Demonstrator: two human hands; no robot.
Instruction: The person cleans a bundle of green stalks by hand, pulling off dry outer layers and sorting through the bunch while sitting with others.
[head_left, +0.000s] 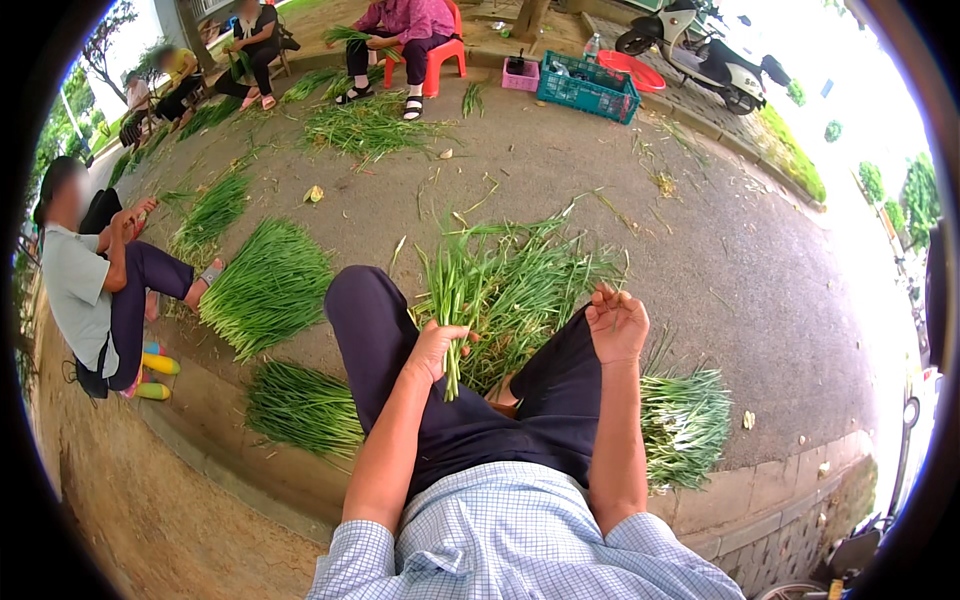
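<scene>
My left hand (pixel 438 350) is closed around a small bunch of green chives (pixel 452 290), held upright over my left thigh with the pale stem ends pointing down. Raised above my right knee, my right hand (pixel 617 322) has its fingers curled in toward the thumb; whatever they pinch, if anything, is too small to make out. A loose, tangled heap of chives (pixel 540 290) lies on the ground between and beyond my knees. Next to my right thigh rests a neater pile of chives (pixel 685 428) with whitish ends, and a further pile (pixel 305 405) sits by my left thigh.
At the left sits a co-worker (pixel 80 270) beside a large chive pile (pixel 265 285). Farther back, several people work, one on a red chair (pixel 447 58). A teal crate (pixel 588 90), a pink basket (pixel 520 74), a red basin (pixel 632 70) and a scooter (pixel 700 55) stand at the back.
</scene>
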